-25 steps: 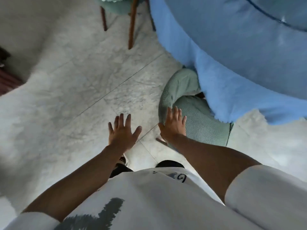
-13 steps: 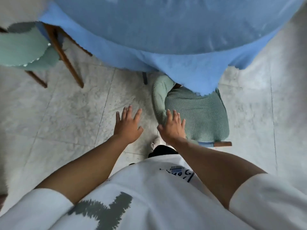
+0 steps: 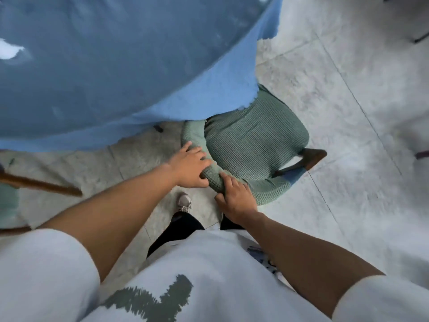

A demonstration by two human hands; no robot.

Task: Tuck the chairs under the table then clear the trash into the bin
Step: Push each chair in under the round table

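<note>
A chair with a green knitted cover [image 3: 253,145] stands at the edge of the round table, whose blue cloth [image 3: 111,66] hangs over the front of the seat. My left hand [image 3: 190,167] and my right hand [image 3: 235,197] both grip the chair's padded backrest, side by side. A dark wooden leg of the chair [image 3: 312,156] sticks out to the right. No trash and no bin are in view.
A second chair's wooden legs [image 3: 44,185] and green cover show at the left edge. Marble floor tiles [image 3: 348,112] spread out on the right. My shoe [image 3: 184,202] is just behind the gripped chair. Dark furniture legs show at the far right edge.
Both hands were open with spread fingers, the right one resting on the chair's back; now both have closed on the backrest. The view has swung, and the table now fills the upper left.
</note>
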